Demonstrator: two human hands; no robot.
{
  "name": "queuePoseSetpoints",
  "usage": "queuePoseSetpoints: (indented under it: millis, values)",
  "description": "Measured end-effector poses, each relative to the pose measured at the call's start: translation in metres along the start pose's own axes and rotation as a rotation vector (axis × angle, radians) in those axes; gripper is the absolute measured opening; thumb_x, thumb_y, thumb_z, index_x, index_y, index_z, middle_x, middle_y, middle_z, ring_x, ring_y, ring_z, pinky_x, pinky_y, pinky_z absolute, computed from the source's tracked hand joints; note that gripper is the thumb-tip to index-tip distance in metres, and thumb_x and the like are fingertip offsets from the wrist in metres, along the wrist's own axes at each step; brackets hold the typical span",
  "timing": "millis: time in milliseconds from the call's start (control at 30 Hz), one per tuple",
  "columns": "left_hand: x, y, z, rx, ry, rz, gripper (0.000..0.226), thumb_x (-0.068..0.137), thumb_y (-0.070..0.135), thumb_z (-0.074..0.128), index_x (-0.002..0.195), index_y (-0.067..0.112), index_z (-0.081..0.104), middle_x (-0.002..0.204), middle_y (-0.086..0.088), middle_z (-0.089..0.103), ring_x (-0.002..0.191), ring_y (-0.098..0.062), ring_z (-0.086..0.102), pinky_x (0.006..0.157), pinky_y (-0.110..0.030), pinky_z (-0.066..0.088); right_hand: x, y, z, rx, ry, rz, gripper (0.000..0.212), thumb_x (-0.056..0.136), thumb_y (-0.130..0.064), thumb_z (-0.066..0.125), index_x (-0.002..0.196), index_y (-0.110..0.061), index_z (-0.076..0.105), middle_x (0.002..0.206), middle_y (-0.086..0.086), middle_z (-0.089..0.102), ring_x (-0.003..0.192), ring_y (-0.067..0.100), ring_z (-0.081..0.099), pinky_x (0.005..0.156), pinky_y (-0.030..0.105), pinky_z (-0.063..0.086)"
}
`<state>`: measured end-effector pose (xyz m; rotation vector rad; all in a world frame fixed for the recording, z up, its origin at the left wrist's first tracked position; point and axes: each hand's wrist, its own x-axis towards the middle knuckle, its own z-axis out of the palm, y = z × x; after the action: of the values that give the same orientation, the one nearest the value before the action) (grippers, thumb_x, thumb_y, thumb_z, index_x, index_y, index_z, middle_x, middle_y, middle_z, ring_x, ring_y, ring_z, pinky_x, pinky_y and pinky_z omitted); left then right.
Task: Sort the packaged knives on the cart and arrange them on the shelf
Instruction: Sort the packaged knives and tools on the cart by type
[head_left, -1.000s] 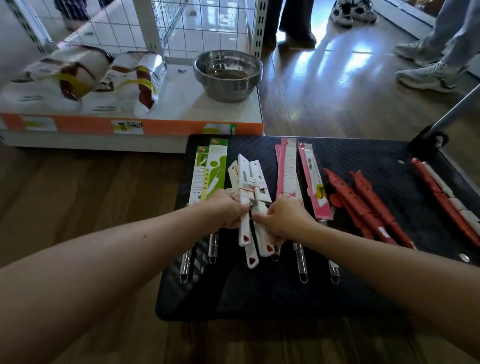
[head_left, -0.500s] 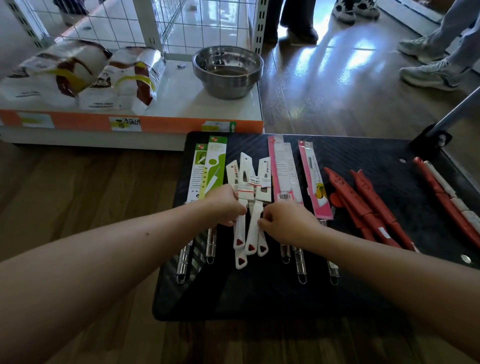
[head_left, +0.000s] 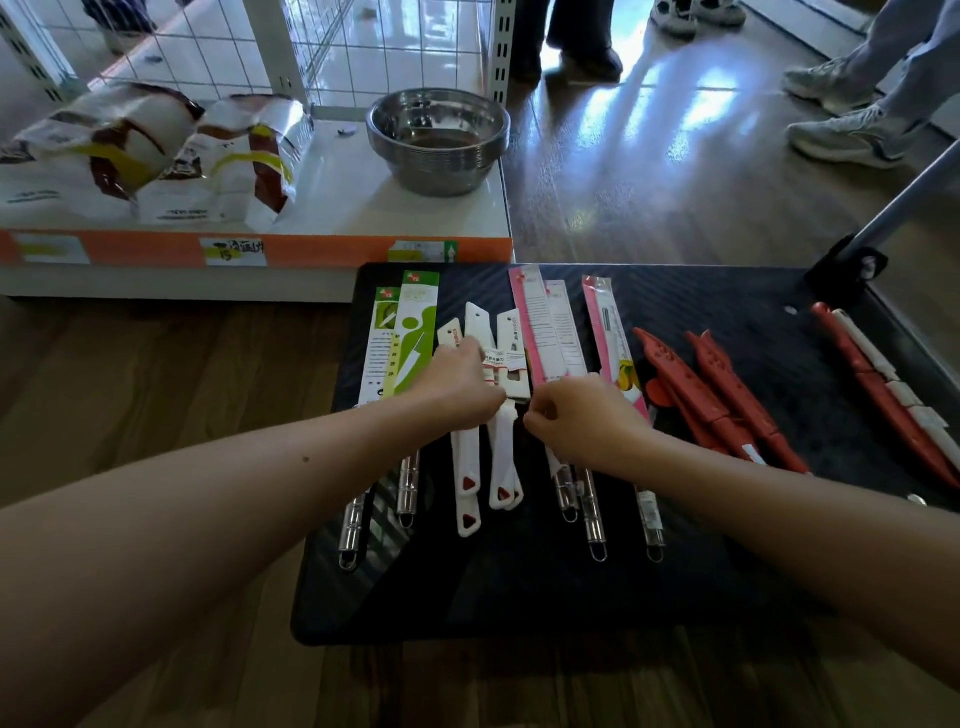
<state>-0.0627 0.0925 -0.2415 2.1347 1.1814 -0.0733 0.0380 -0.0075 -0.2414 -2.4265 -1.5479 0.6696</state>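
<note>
Sorting in progress. All packaged knives (head_left: 545, 338) lie in colour groups on the cart (head_left: 519, 597); none is on the shelf (head_left: 343, 202), far left. The left hand (head_left: 457, 387) curls over the white knives (head_left: 501, 457) mid-cart. The right hand (head_left: 584, 423), fingers curled, sits just beside; grip indeterminate.

Packaged knives (head_left: 501, 457) (colour-grouped) lie on cart (head_left: 519, 597)

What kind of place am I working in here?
Likely a shop floor mid-restocking: a low display shelf with an orange price-label strip, bagged goods and steel bowls on it, packaged knives on a black cart.
</note>
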Motion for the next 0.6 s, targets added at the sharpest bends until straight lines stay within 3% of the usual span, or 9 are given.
queuePoseSetpoints:
  millis: [133, 300, 400, 600]
  values:
    - [0.012, 0.034, 0.010, 0.058, 0.038, 0.113, 0.056, 0.087, 0.032, 0.060, 0.137, 0.018, 0.038, 0.139, -0.010, 0.041, 0.129, -0.029, 0.040, 0.105, -0.043, 0.040, -0.008, 0.030, -0.020, -0.011, 0.148, 0.065, 0.019, 0.091, -0.029, 0.053, 0.088, -0.016, 0.066, 0.086, -0.001, 0.066, 0.080, 0.018, 0.062, 0.071, 0.032, 0.053]
    - [0.021, 0.103, 0.041, 0.113, -0.015, 0.315, 0.049, 0.089, 0.028, 0.057, 0.135, 0.019, 0.043, 0.136, -0.009, 0.046, 0.124, -0.028, 0.044, 0.101, -0.043, 0.043, -0.038, 0.102, -0.050, -0.094, 0.224, 0.263, 0.018, 0.087, -0.029, 0.054, 0.092, -0.018, 0.067, 0.098, 0.004, 0.069, 0.092, 0.026, 0.063, 0.074, 0.031, 0.046]
    - [0.021, 0.148, 0.071, 0.205, -0.040, 0.450, 0.041, 0.089, 0.027, 0.051, 0.129, 0.017, 0.048, 0.130, -0.010, 0.049, 0.122, -0.031, 0.045, 0.099, -0.043, 0.043, -0.059, 0.149, -0.067, -0.079, 0.229, 0.392, 0.016, 0.084, -0.029, 0.054, 0.087, -0.020, 0.067, 0.097, 0.004, 0.070, 0.092, 0.026, 0.064, 0.075, 0.034, 0.050]
    - [0.029, 0.212, 0.128, 0.367, -0.100, 0.624, 0.039, 0.091, 0.025, 0.049, 0.131, 0.019, 0.047, 0.133, -0.006, 0.048, 0.126, -0.029, 0.038, 0.095, -0.043, 0.042, -0.085, 0.229, -0.092, -0.095, 0.296, 0.535, 0.019, 0.086, -0.026, 0.055, 0.097, -0.017, 0.067, 0.106, 0.007, 0.067, 0.100, 0.027, 0.061, 0.076, 0.032, 0.045]
